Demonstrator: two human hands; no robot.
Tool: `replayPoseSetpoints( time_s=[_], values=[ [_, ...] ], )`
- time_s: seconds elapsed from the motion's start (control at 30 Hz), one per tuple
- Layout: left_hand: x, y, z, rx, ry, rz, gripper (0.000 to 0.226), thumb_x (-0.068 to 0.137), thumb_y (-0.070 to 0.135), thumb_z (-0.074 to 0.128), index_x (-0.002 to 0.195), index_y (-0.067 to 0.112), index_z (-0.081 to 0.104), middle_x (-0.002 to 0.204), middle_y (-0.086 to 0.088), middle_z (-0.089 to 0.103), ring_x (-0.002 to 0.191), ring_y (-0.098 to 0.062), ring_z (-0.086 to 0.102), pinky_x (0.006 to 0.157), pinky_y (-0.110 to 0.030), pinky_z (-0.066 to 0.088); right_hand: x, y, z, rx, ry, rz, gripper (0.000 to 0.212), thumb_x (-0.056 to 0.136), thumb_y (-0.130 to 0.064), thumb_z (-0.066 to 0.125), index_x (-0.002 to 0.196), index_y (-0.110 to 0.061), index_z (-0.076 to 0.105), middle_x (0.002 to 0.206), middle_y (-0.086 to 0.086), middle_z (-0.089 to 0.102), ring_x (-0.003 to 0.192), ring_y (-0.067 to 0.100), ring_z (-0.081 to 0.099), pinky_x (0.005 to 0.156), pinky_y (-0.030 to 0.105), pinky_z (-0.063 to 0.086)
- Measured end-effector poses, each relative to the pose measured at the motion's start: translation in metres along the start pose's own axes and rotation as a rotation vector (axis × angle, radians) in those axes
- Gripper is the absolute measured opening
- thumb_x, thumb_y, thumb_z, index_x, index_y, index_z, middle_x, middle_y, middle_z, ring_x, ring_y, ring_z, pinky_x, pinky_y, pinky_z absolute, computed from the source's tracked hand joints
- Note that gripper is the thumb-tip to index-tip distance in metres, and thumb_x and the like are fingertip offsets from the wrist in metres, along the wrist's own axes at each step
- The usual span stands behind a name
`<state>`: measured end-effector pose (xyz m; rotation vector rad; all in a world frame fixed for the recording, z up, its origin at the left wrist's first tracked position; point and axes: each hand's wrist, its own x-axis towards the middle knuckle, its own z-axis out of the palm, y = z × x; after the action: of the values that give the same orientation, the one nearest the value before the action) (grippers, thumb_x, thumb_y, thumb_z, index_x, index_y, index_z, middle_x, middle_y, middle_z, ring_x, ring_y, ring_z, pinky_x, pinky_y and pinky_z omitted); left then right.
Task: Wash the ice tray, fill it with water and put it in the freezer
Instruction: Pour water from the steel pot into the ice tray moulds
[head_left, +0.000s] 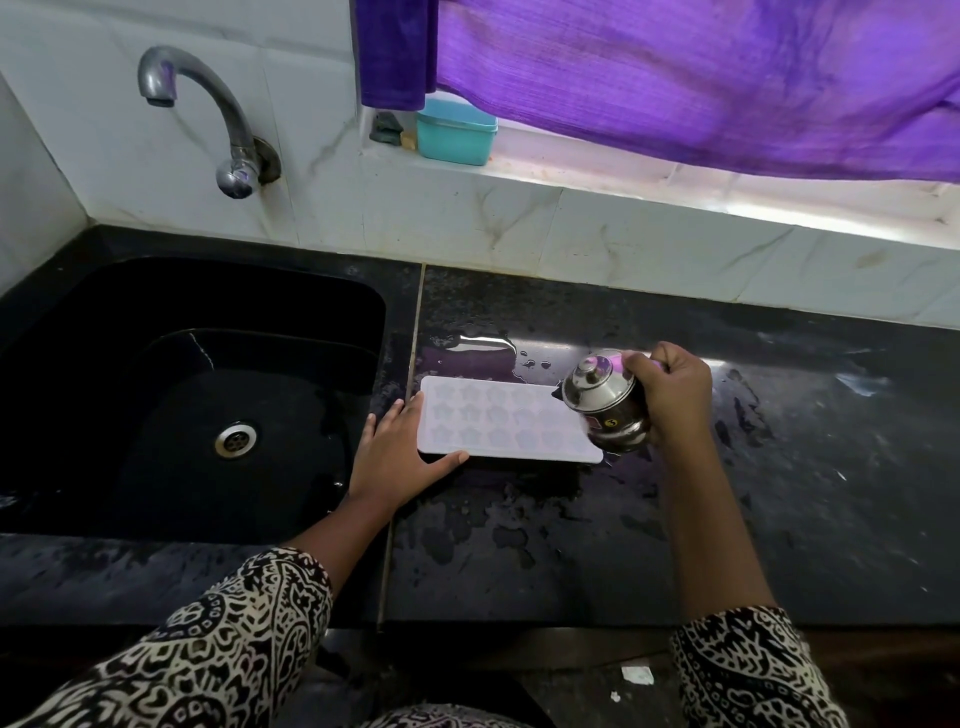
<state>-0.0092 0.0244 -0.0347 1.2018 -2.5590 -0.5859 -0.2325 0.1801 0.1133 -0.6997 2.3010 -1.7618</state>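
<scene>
While my left hand (400, 452) rests flat, fingers straight, against its left end, the white ice tray (498, 421) lies on the black counter (779, 493) beside the sink (208, 291). My right hand (670, 395) grips a steel pot (605, 402) tilted over its right end.

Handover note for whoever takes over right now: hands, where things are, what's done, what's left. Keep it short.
Left hand: open, fingers flat against the left end of the ice tray, steadying it.
Right hand: holds a small steel pot, tipped over the tray's right end.
The tray lies flat on the wet black counter, just right of the sink. The tap is not running.
Done: the tray is out of the sink, so washing looks finished.
Unclear: whether water is pouring, and how full the cells are.
Left: finish filling, then carry the tray level to the freezer, which is not in view.
</scene>
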Motion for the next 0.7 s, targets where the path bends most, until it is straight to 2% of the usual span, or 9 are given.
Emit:
replayPoseSetpoints(
  time_s=[0.2,0.33,0.47,0.7],
  values=[
    [0.0001,-0.0004,-0.0002,0.005,-0.007,0.006,0.108,0.074,0.083,0.046,0.156,0.019,0.015,0.159,0.001,0.029,0.149,-0.014,0.016,0.121,-0.041,0.007,0.0012,0.0036,-0.0056,0.102,0.051,0.075,0.04,0.078,-0.008,0.065,0.054,-0.021,0.035,0.056,0.001,0.04,0.053,0.013,0.036,0.052,0.025,0.035],
    [0.0006,-0.0016,0.0008,0.011,-0.008,0.011,0.112,0.07,0.086,0.04,0.155,0.018,0.016,0.159,0.001,0.031,0.149,-0.015,0.018,0.121,-0.041,0.007,0.0015,0.0037,-0.0091,0.026,0.049,0.028,0.04,0.078,-0.008,0.066,0.054,-0.019,0.036,0.056,0.004,0.041,0.055,0.016,0.038,0.055,0.029,0.037],
    [0.0014,-0.0032,0.0018,0.022,-0.013,0.017,0.118,0.064,0.091,0.029,0.156,0.018,0.016,0.159,0.001,0.031,0.149,-0.015,0.018,0.121,-0.042,0.008,0.0002,0.0026,-0.008,-0.061,0.022,-0.044,0.041,0.078,-0.008,0.066,0.055,-0.018,0.034,0.055,0.002,0.036,0.052,0.014,0.033,0.053,0.026,0.033],
    [0.0006,-0.0013,0.0003,0.011,-0.016,0.016,0.119,0.062,0.091,0.027,0.156,0.018,0.016,0.158,0.001,0.031,0.149,-0.015,0.017,0.121,-0.041,0.007,-0.0011,0.0011,-0.0007,-0.161,-0.025,-0.128,0.041,0.079,-0.01,0.066,0.055,-0.019,0.033,0.052,-0.003,0.034,0.051,0.012,0.031,0.051,0.025,0.031]
  ],
)
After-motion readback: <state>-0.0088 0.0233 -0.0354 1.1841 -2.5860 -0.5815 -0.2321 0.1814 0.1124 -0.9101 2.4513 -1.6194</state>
